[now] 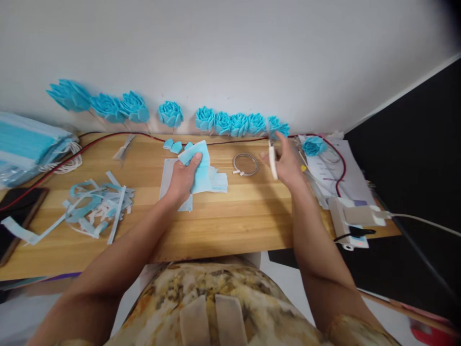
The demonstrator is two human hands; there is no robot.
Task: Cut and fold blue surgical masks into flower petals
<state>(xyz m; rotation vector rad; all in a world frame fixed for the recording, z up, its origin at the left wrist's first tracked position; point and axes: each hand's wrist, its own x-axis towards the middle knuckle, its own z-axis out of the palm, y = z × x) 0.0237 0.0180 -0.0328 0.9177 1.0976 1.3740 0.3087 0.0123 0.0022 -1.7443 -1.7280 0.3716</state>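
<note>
My left hand is closed on a folded piece of light-blue mask fabric, held just above the wooden table. Under it lie a white sheet and more blue pieces. My right hand is raised to the right and grips a pair of white-handled scissors, blades pointing up. A small coil of wire lies on the table between my hands.
Several blue fabric roses line the wall at the table's back edge. A heap of cut blue and white strips lies at left, with a stack of masks behind it. Papers, cables and a charger sit at right.
</note>
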